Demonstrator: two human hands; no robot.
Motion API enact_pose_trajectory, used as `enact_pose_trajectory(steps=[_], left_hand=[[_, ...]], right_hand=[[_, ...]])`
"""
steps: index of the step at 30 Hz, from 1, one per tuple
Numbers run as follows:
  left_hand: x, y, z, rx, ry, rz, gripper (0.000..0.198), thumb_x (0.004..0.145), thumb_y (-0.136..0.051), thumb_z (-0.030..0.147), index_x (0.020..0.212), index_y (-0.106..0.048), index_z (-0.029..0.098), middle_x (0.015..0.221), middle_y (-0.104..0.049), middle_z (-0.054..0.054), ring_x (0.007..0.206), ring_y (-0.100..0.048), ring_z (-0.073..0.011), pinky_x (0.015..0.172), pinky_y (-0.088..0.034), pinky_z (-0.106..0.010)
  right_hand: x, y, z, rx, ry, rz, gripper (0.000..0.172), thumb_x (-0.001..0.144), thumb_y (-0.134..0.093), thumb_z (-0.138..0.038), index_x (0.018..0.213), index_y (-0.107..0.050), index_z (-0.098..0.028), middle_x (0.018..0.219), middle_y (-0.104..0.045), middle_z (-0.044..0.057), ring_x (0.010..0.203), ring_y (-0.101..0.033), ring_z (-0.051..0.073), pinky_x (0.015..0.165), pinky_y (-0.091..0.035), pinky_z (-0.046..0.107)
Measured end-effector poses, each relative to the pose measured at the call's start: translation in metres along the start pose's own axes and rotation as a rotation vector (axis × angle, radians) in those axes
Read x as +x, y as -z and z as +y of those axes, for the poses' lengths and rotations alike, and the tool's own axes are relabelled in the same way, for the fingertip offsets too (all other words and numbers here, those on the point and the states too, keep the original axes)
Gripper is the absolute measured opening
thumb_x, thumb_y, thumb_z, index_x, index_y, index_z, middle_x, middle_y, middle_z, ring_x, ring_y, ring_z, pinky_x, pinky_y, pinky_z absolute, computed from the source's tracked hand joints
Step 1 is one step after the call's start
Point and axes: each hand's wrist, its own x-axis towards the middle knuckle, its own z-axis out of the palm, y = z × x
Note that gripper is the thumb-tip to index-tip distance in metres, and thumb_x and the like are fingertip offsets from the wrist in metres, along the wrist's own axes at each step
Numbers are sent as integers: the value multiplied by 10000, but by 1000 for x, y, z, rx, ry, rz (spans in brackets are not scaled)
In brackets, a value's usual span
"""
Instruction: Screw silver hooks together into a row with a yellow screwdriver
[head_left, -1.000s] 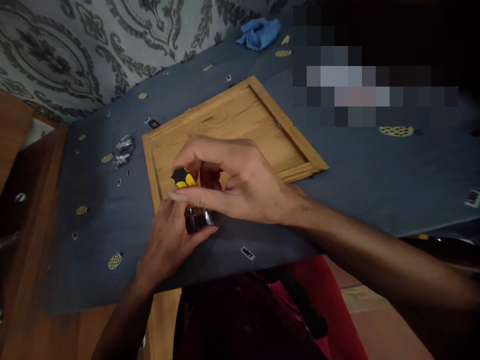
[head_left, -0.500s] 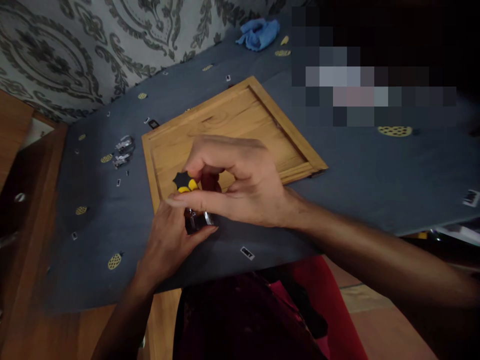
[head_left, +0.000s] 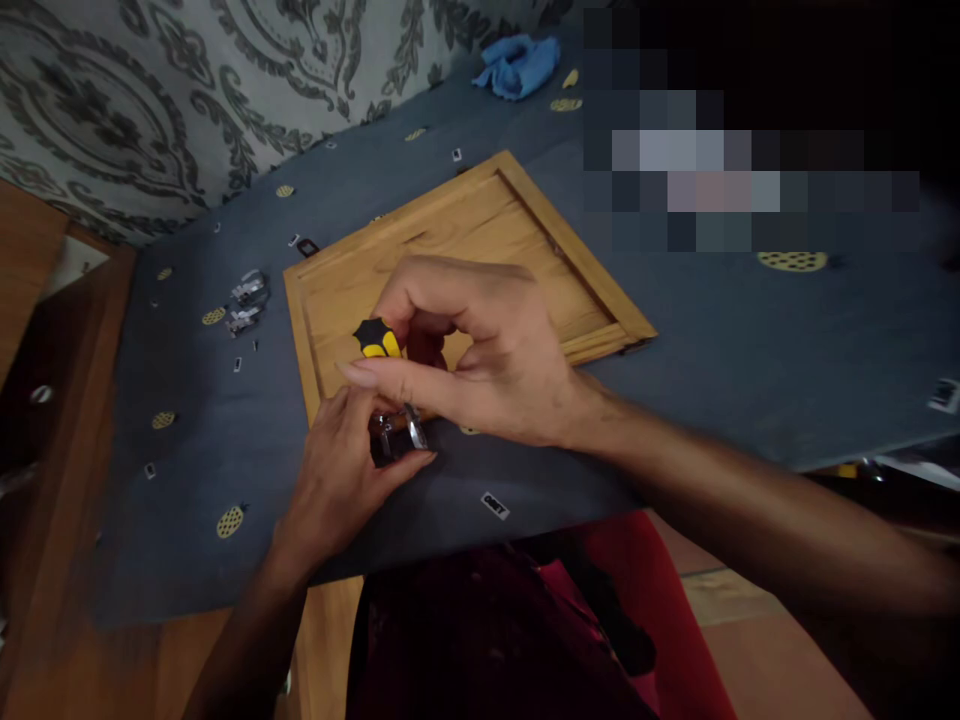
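My right hand (head_left: 480, 360) is closed round a screwdriver with a black and yellow handle (head_left: 376, 340), whose end sticks out past my fingers. It stands over the near left corner of a wooden cabinet door (head_left: 480, 240) lying flat on a dark blue cloth. My left hand (head_left: 337, 480) is just below, its fingers pinched on a small shiny metal hinge (head_left: 397, 438) at the door's near edge. The screwdriver's shaft and tip are hidden by my fingers.
Several more metal hinges (head_left: 247, 300) lie on the blue cloth (head_left: 750, 350) to the left of the door. A crumpled light blue rag (head_left: 517, 65) sits at the far side. A patterned wall is behind, wooden floor at left.
The screwdriver handle has turned and risen slightly in my right hand. My left hand stays on the metal hinge.
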Motion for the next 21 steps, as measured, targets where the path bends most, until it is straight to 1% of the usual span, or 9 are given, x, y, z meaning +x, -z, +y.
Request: enact_pose_trajectory(steps=[3,7,9,12,14,15,18,21], left_hand=[[0,0,0,7,-9,9,389,811,-808,367,1025,-504,252,940,-662,-1,896,-676,-256,754,-547,-404],[0,-1,-1,16,5,1,378,820,-798,394,1017,-512,244,936,-668,-5,916,-683,-267,756,-558,-410],[-1,-2,-2,31,18,9,407,807,-803,424,1043,-527,239,971,-671,-25,948,-685,-288,773,-567,-433],[-2,-4,-3,68,55,23,458,780,-815,460,1070,-545,230,976,-667,-52,944,-681,-316,775,-573,-472],[-3,-4,-3,70,60,9,440,782,-816,446,1056,-549,228,946,-664,-49,909,-682,-307,757,-576,-464],[-2,-3,-3,65,55,2,428,786,-816,430,1051,-548,228,943,-666,-46,904,-683,-301,755,-577,-458],[-1,-1,-1,64,34,-5,430,798,-813,403,1079,-539,226,981,-680,-47,928,-689,-300,770,-585,-459],[-2,-2,-2,71,36,-1,437,810,-799,421,1100,-536,228,1008,-685,-48,960,-692,-304,805,-594,-478]], right_hand=[[0,-1,2,-2,39,8,313,918,-701,-308,708,-498,-197,683,-528,-76,565,-459,51,543,-405,199],[0,-2,5,30,38,0,344,947,-652,-403,709,-512,-197,689,-548,-54,567,-469,64,530,-408,208],[0,-1,5,50,40,-39,329,953,-641,-397,726,-533,-185,713,-566,-46,574,-481,59,538,-420,198],[2,2,4,65,25,-108,215,931,-665,-300,795,-565,-168,749,-562,-57,599,-498,42,577,-446,172],[3,5,3,91,-8,-163,130,920,-661,-280,895,-594,-173,801,-587,-60,642,-535,38,603,-466,161],[4,6,2,100,-24,-189,116,924,-643,-290,944,-609,-181,830,-609,-61,669,-559,39,613,-471,158],[6,10,0,93,-53,-257,167,932,-581,-340,993,-661,-207,855,-666,-81,718,-610,44,628,-465,159],[6,11,-1,84,-52,-249,170,924,-599,-348,926,-678,-197,816,-677,-79,695,-610,46,614,-456,162]])
